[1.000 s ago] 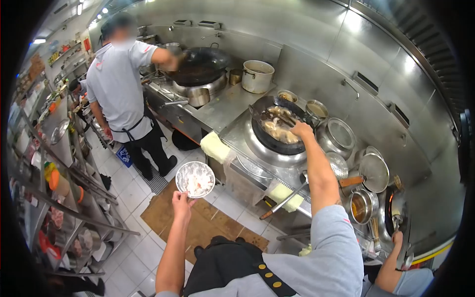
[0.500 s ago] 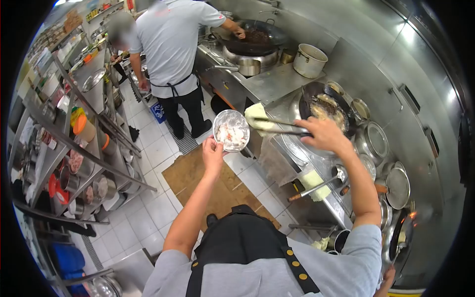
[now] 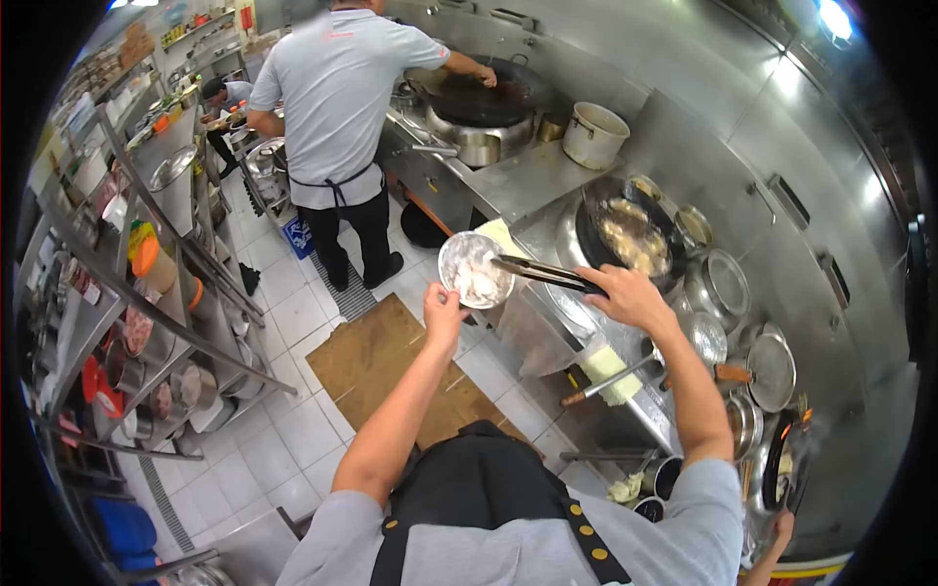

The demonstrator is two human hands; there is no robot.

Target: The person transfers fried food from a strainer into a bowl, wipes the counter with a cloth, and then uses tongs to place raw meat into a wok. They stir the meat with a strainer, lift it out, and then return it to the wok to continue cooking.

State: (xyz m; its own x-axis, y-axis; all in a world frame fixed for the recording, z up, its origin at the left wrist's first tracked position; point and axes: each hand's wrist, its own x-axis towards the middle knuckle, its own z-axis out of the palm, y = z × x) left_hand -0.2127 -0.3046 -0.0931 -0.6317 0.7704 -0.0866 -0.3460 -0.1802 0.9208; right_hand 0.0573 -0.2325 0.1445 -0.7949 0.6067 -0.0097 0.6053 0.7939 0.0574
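My left hand (image 3: 445,313) grips the rim of a round metal bowl (image 3: 452,256) from below left. White, floury-looking pieces (image 3: 479,283) lie inside the bowl. Closed around a pair of metal tongs (image 3: 552,274), my right hand (image 3: 630,297) holds them nearly level from the right. The tong tips reach over the bowl's right rim, right at the white pieces. Beyond my right hand, a dark wok (image 3: 590,230) sits on the stove, with pale golden pieces (image 3: 633,237) frying in oil.
A co-worker (image 3: 337,107) stands at a larger wok (image 3: 459,105) further up the stove line. Folded pale cloths (image 3: 614,375), strainers (image 3: 771,372) and a big pot (image 3: 596,137) line the counter. Steel shelving (image 3: 186,322) runs along the left. Another person's hand (image 3: 782,529) shows at lower right.
The tongs have come down and left from above the counter to the pieces in the bowl. The bowl has shifted slightly right in view, and the camera has tilted a little.
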